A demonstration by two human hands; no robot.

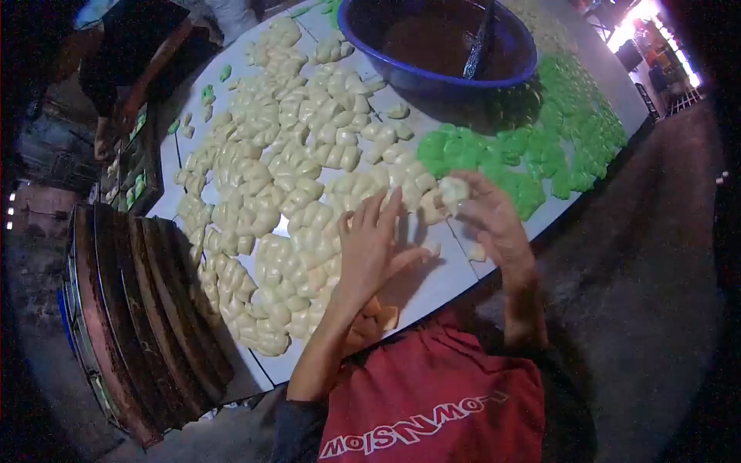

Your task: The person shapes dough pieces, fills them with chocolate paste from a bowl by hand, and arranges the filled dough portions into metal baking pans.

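Note:
Many cream-coloured, glossy dough pieces (289, 166) lie packed together across the white tabletop (436, 274). My left hand (372, 243) is over their near edge, fingers stretched and apart, with nothing in it; whether it touches the pieces I cannot tell. To its right, my right hand (498, 224) pinches a pale dough piece (454, 190) between thumb and fingers. Beyond that hand spreads a mass of bright green dough pieces (494, 158). Some orange-tinted pieces (378, 316) sit at the front edge, partly hidden by my left forearm.
A large blue basin (432, 73) with brown contents and a dark-handled tool (480, 42) stands at the back. Stacked round trays (139, 309) lean at the left edge. Another person's arm (154, 65) reaches toward a tray (131, 166) at far left.

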